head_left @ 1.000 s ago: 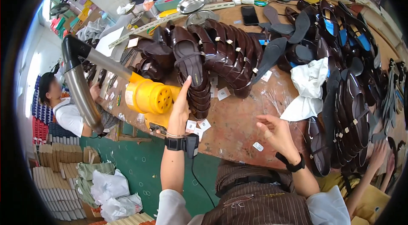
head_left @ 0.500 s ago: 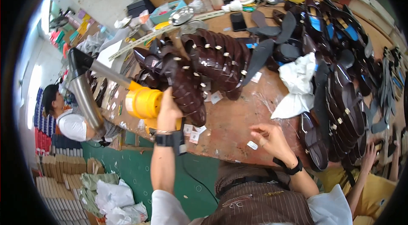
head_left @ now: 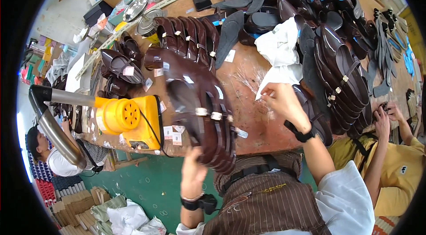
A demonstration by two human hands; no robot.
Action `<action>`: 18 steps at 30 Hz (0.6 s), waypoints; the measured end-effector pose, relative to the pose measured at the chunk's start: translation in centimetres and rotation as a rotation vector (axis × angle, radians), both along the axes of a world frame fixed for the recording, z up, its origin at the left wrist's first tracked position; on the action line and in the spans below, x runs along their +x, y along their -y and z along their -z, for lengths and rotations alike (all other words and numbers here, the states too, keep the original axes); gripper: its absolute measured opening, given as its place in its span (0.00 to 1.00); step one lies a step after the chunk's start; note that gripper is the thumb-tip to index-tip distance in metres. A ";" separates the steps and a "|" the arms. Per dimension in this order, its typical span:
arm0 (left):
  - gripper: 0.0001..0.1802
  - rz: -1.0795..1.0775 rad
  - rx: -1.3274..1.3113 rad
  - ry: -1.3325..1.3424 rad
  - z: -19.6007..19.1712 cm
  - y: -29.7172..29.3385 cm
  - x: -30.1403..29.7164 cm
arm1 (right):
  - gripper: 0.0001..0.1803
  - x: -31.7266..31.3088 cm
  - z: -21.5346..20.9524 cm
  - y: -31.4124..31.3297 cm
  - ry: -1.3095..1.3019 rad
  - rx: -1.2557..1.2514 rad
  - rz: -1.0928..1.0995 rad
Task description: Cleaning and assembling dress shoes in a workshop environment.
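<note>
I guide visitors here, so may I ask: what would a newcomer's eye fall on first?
Probably the bright yellow machine with its bent metal pipe, at the left of the brown worktable. Next, the curved stack of glossy dark-brown shoes in the left hand, at the table's near edge. Then the crumpled white sheet right of centre, the right hand at its lower end.

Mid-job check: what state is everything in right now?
Dark shoe stack, nested, held
Left hand, gripping the stack's near end
White cloth, crumpled
Right hand, at the cloth's lower edge; contact unclear
Yellow blower, on the table; whether running, unclear
Black phone, lying flat, screen dark
Rear shoe row, nested, unheld
</note>
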State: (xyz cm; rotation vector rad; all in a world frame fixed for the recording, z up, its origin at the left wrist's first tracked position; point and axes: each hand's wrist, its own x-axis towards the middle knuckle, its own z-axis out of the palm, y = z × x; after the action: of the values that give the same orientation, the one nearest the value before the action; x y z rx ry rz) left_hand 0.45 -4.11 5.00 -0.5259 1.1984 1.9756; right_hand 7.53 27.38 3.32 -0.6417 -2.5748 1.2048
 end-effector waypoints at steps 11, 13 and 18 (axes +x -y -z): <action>0.52 0.449 -0.190 -0.787 -2.5 -2.5 -0.6 | 0.06 -12.3 6.2 3.4 0.179 0.338 0.046; 0.52 0.459 -0.168 -0.752 -2.9 -2.7 -0.7 | 0.05 -12.8 6.6 3.4 0.254 0.377 0.074; 0.48 0.403 -0.166 -0.705 -3.8 -3.8 -0.3 | 0.06 -11.6 6.7 1.8 0.245 0.233 0.010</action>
State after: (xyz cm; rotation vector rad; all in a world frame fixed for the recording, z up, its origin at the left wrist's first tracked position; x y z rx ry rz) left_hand 0.13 -0.31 8.78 0.3626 1.7362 1.7516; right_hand -4.11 25.57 -3.36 -0.7918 -2.8497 0.8497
